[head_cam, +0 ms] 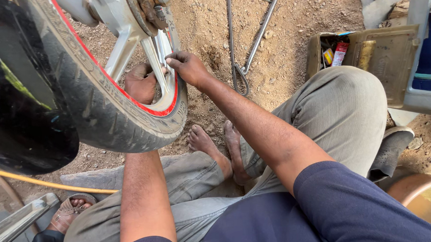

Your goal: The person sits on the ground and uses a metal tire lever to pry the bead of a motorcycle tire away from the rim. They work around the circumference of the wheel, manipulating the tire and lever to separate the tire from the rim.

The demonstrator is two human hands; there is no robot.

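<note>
Gripping a wheel rim (169,96), both hands; open toolbox (390,57) holds tubes (339,53).

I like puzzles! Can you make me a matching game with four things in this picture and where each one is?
Things:
1. black rubber motorcycle tyre with red rim stripe
2. olive-green metal toolbox
3. thin yellow hose
4. bent grey metal rod

Places:
A. lying on the dirt above the right hand
B. upper right, beside the knee
C. lower left, running under the tyre
D. in front of both hands, the left hand behind its spokes

Pairs: 1-D, 2-B, 3-C, 4-A
</note>
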